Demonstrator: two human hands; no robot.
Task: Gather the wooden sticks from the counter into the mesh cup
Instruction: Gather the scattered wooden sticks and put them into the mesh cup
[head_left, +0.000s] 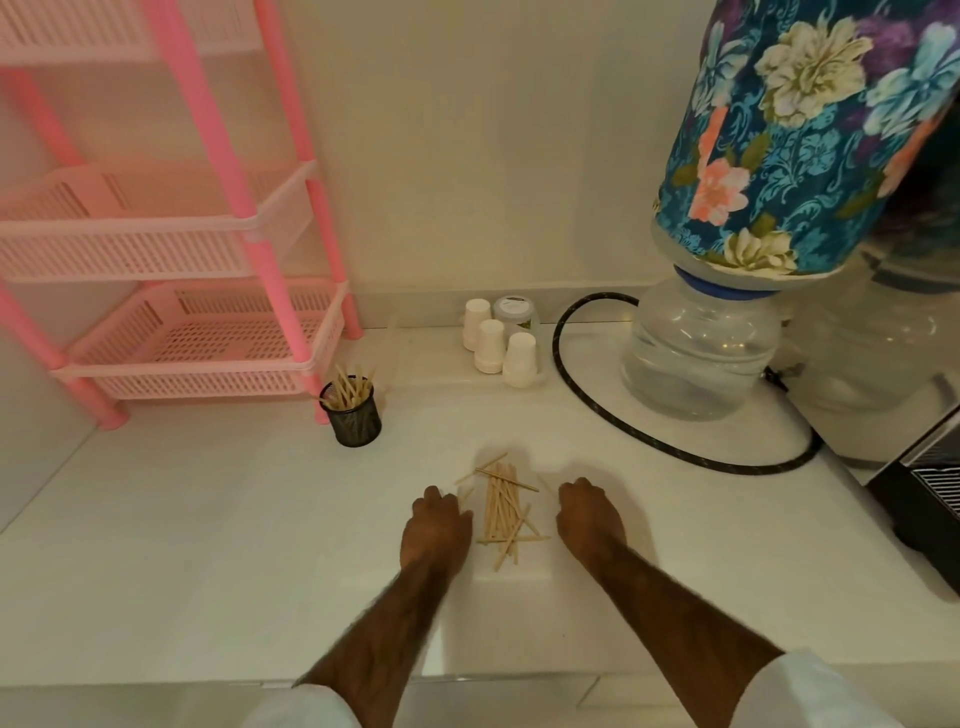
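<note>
The white counter (208, 545) fills the lower part of the view; at its back left stands a pink plastic basket rack (208, 332), at its back right a water bottle in a floral cloth cover (810, 135), upended on a clear dispenser jar (701, 358), with a black hose (571, 384) looping round the jar's base; a dark appliance (930, 499) shows at the right edge.

Both forearms reach in from below; the left hand (436, 525) rests just beside the left edge of the loose pile of wooden sticks (501, 512), and the right hand (589, 517) sits near the pile's right edge, so the pile lies between them. Both hands show knuckles up with the fingers curled under and hidden; I cannot tell whether either pinches a stick, though a short stray stick lies at the left hand's fingertips.

The black mesh cup (353, 418) stands upright by the rack's front leg, well apart from the pile, beyond it and to the left; it already holds a sheaf of sticks (347, 389); three upturned paper cups (491, 345) stand farther back.

The step in hand looks like bracketing the pile to bunch it; the task seems partly done. The next move calls for squeezing the crossed sticks parallel, gripping the bundle firmly, and carrying it to the cup without shedding the strays.
</note>
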